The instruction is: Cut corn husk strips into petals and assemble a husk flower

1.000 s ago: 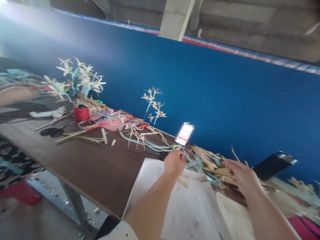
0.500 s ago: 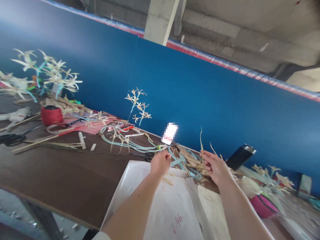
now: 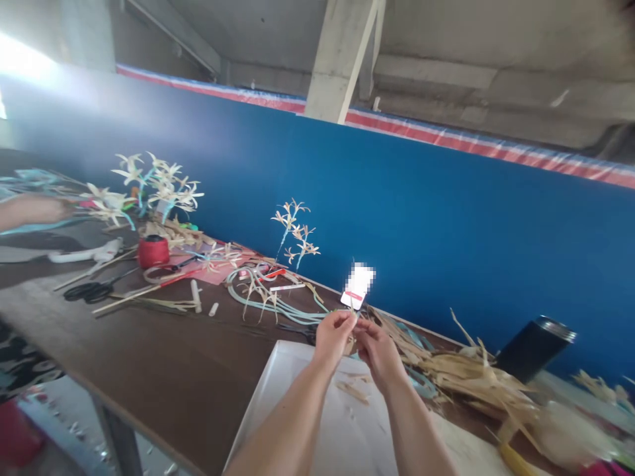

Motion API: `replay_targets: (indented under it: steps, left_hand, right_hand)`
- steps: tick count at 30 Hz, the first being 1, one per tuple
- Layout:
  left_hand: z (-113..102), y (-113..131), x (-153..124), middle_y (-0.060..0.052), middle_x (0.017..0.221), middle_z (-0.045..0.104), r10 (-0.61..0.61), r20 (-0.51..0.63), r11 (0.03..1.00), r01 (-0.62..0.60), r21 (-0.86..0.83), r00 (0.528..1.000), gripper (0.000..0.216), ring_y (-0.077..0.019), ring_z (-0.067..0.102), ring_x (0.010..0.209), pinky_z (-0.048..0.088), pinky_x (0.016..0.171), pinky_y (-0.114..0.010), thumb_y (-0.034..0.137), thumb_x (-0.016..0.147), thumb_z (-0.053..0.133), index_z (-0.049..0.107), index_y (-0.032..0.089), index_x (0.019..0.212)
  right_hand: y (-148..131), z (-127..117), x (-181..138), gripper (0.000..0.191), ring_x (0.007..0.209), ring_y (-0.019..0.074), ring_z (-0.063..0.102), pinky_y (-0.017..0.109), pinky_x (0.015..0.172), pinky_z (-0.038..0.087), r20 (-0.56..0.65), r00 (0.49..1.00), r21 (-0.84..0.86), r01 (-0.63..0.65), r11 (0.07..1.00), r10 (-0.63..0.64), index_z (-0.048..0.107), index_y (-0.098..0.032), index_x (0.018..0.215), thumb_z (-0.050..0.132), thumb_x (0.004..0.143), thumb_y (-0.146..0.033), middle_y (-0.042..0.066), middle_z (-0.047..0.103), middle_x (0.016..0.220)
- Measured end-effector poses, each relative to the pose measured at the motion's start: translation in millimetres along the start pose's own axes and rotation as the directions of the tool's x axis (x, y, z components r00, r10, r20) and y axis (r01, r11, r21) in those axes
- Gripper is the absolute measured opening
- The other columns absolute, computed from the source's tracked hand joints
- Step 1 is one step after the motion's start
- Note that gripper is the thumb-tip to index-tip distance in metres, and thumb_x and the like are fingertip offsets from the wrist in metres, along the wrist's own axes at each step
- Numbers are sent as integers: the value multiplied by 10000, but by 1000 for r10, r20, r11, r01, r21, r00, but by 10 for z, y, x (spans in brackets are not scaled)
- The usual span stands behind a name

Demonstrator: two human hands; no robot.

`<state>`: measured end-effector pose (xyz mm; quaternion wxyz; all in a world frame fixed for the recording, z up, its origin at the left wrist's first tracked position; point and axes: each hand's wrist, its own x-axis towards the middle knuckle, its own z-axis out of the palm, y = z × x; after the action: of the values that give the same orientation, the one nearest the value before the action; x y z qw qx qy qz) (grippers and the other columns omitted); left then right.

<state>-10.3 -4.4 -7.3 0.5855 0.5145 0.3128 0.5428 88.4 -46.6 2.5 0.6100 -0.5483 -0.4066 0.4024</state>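
Above the white box lid point(image 3: 268, 380), my left hand point(image 3: 332, 338) and my right hand point(image 3: 381, 350) are close together, fingertips almost meeting. A thin pale strip of dried husk point(image 3: 352, 305) pokes up from between the fingers of both hands, which are closed in a pinch around it. Its lower part is hidden by my fingers. Behind my left hand, light blue tubing point(image 3: 282, 311) runs across the table beside dark scissors point(image 3: 302, 328). A pile of dried husk point(image 3: 446, 370) lies to the right of my right hand.
A phone point(image 3: 358, 284) leans at the blue partition point(image 3: 421, 218). Husk flowers point(image 3: 295, 231) stand behind the tubing. A red spool point(image 3: 153, 251), white glue gun point(image 3: 94, 254) and black scissors point(image 3: 92, 289) lie left. A black flask point(image 3: 536, 347) tilts at right. Another person's arm point(image 3: 32, 210) reaches in.
My right hand has moved left with the husk strip and now meets my left hand. The view has swung left, bringing another person's arm into sight.
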Motion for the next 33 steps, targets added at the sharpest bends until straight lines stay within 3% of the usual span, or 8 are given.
replay_targets:
  steps: [4, 7, 13, 18, 22, 26, 30, 33]
  left_hand:
    - [-35, 36, 26, -32, 689, 632, -42, -117, 999, 42, -10, 992, 318, -115, 542, 621, 398, 572, -210, 423, 686, 621, 684, 133, 801]
    - [-31, 64, 19, -22, 681, 622, -48, -122, 997, 39, -70, 991, 311, -93, 508, 580, 373, 540, -199, 414, 673, 635, 683, 134, 798]
    - [-6, 130, -43, 12, 585, 531, -61, 32, 991, 64, -113, 998, 334, -51, 384, 479, 290, 468, -184, 433, 682, 630, 668, 121, 795]
    - [-5, 157, -92, 21, 561, 509, -31, 152, 995, 15, 100, 988, 341, -64, 375, 488, 294, 482, -196, 440, 719, 582, 679, 131, 828]
    - [-11, 175, -116, 3, 596, 567, 37, 215, 946, -104, 308, 976, 317, -86, 435, 534, 316, 513, -204, 414, 738, 558, 689, 135, 807]
    - [-4, 184, -131, -20, 683, 632, 83, 283, 902, -193, 386, 956, 282, -117, 515, 619, 365, 567, -211, 366, 762, 537, 691, 135, 811]
    - [10, 195, -146, -50, 799, 677, 61, 334, 913, -187, 362, 941, 284, -149, 573, 713, 413, 651, -233, 359, 754, 557, 696, 136, 863]
    - [15, 194, -156, -53, 792, 675, 9, 349, 934, -133, 332, 937, 324, -142, 568, 676, 411, 618, -232, 394, 729, 589, 693, 142, 904]
  right_hand:
    - [175, 4, 0, 305, 423, 58, 324, 192, 397, 214, 6, 999, -3, 54, 999, -54, 656, -176, 852, 724, 633, -378, -59, 437, 482]
    - [239, -39, -40, 295, 426, 60, 304, 198, 398, 205, 13, 997, 11, 75, 997, -75, 655, -173, 839, 732, 634, -372, -62, 413, 476]
    - [150, -154, -150, 348, 485, 78, 354, 205, 429, 253, -13, 992, 108, 125, 986, -124, 647, -194, 991, 699, 692, -363, -33, 471, 572]
    - [21, -245, -199, 341, 489, 73, 337, 201, 412, 245, -55, 991, 214, 128, 968, -119, 677, -187, 950, 692, 684, -400, -9, 513, 630]
    - [46, -266, -186, 356, 459, 63, 284, 196, 398, 184, -45, 995, 170, 100, 980, -94, 683, -182, 945, 694, 679, -419, -37, 452, 540]
    - [105, -271, -151, 359, 448, 62, 311, 201, 405, 211, -80, 990, 97, 127, 987, -120, 683, -181, 916, 713, 653, -424, -45, 456, 519]
    - [109, -286, -132, 368, 449, 69, 344, 213, 415, 273, -147, 975, 22, 170, 985, -165, 686, -171, 881, 723, 630, -438, -27, 516, 546]
    - [93, -298, -134, 387, 455, 80, 372, 227, 436, 329, -189, 964, -15, 188, 982, -188, 687, -169, 876, 722, 618, -455, -23, 527, 554]
